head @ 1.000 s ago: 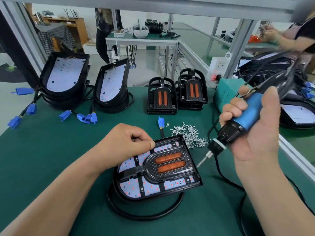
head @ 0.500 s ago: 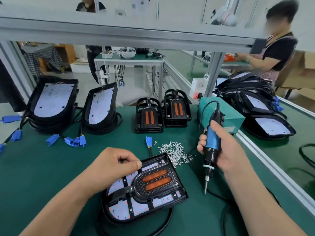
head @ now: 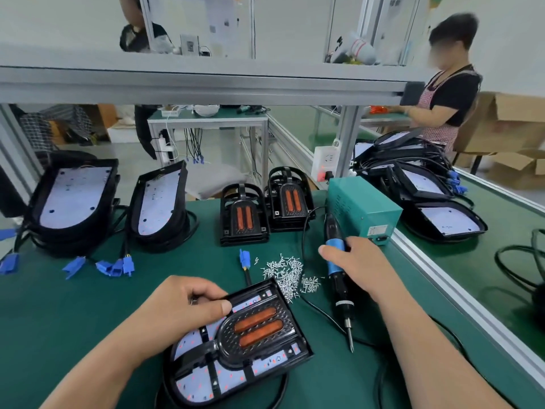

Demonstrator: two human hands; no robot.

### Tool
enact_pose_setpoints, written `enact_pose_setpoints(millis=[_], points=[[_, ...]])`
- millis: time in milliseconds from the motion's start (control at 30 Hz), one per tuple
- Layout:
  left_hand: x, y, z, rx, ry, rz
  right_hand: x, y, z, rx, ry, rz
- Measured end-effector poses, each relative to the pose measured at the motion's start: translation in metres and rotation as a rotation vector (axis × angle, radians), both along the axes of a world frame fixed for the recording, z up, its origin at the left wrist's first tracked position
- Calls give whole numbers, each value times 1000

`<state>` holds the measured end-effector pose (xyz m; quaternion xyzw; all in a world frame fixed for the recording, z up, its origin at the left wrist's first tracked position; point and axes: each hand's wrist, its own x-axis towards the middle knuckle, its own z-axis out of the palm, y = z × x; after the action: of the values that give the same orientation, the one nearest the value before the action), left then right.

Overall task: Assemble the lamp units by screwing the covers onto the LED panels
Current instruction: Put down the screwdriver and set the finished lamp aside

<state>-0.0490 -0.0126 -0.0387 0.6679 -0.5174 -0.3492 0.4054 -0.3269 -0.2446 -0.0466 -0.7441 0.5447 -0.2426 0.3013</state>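
Left hand [head: 182, 308]: fingers curled, thumb on far left edge of white LED panel [head: 200, 380]; cannot tell if anything inside. Black plastic cover with two orange strips [head: 253, 329] sits on panel, just right of left hand. Heap of small silver screws [head: 287, 273] behind panel, between hands. Right hand [head: 359, 270] wraps round blue-and-black electric screwdriver [head: 339, 287], tip down, just right of panel, not touching.

Glossy black plastic cover [head: 256, 326] with a dimpled centre; shiny metal screws [head: 287, 274]; matt green mat [head: 73, 314]; brushed aluminium frame [head: 206, 87]; right, brown cardboard boxes [head: 513, 125].
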Motion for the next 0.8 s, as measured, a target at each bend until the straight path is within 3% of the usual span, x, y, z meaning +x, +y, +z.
enact_pose_setpoints(millis=[100, 300, 467, 700, 800], points=[[1, 0, 0, 35, -24, -32, -1, 0, -1, -43, 135, 7], [0, -2, 0, 14, -98, -33, -8, 6, 6, -82, 222, -25], [3, 1, -1, -30, -66, -52, -1, 16, 9, -254, 113, -86], [9, 3, -5, -67, 27, -16, -4, 15, 9, -233, 103, -76], [9, 2, -6, -76, 113, 15, 0, 23, 17, -344, 0, -72]])
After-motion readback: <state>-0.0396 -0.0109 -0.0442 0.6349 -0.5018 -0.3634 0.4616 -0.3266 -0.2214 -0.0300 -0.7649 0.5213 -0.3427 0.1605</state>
